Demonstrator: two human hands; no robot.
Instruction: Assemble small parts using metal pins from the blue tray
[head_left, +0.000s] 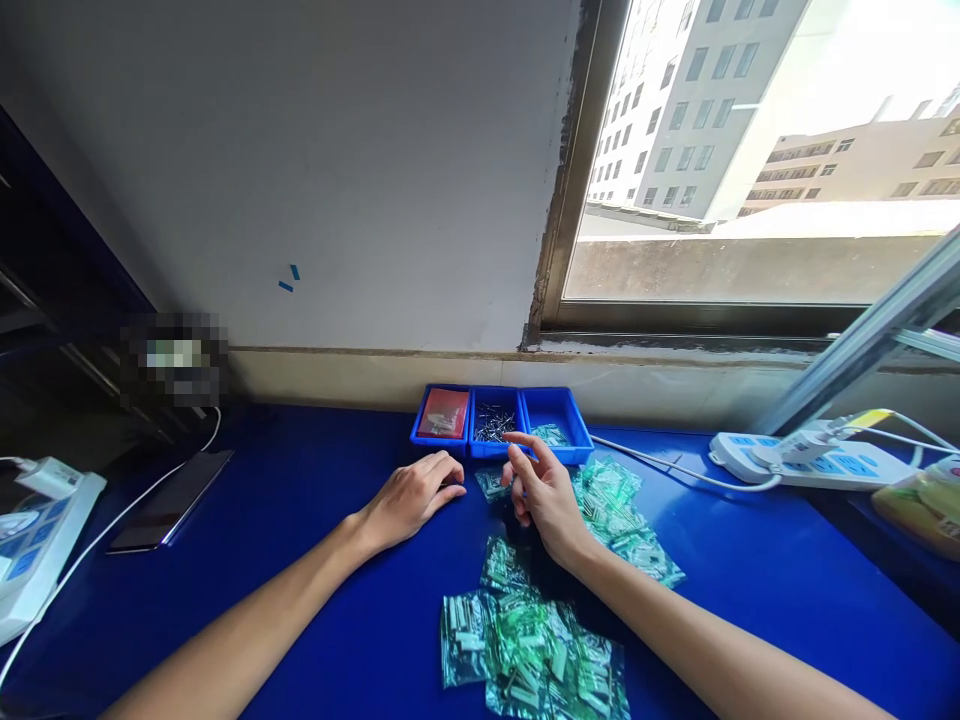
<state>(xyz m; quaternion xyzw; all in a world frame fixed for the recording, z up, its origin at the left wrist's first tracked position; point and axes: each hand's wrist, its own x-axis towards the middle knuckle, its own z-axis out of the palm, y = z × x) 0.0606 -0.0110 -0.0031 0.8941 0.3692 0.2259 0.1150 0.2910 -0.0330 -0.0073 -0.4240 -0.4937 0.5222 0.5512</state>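
Green plastic packets [495,484] near the bench's back edge look light, slippery; right hand [546,494] fingers loosely spread, left hand [411,497] curled flat, both holding nothing; pinch a corner.

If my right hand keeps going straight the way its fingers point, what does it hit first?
Probably the middle blue bin, the one holding small metal pins. The right hand points up and slightly left toward its front wall, with a small green packet lying just left of that line. Depth is hard to judge.

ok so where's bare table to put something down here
Bare blue table between the phone and the left hand, and between the green packets and the power strip. Crowded around the right hand, blue trays and near packet pile.
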